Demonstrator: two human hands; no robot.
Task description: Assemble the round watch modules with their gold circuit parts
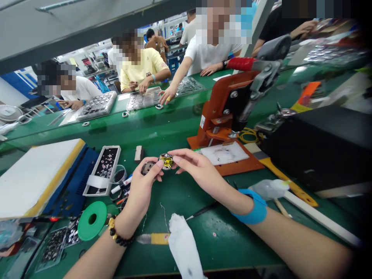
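Over the middle of the green bench, my left hand [147,176] grips a small round metal case [148,167]. Beside it is a second round piece [166,162] with a yellow and dark inside, its rim between my two hands. The left thumb lies against this piece. My right hand [193,164] pinches the piece's right edge between thumb and fingers. Whether the two round parts are joined cannot be made out. Below my hands lie a white cloth [184,246], a yellow-handled brush [155,238] and dark tweezers [203,210].
An orange toggle press [223,104] stands ahead on the right. To the left are a white tray of small parts [106,166], a green spool [92,221] and a blue box with a white top [43,174]. A squeeze bottle [270,188] lies at right. Co-workers sit across the bench.
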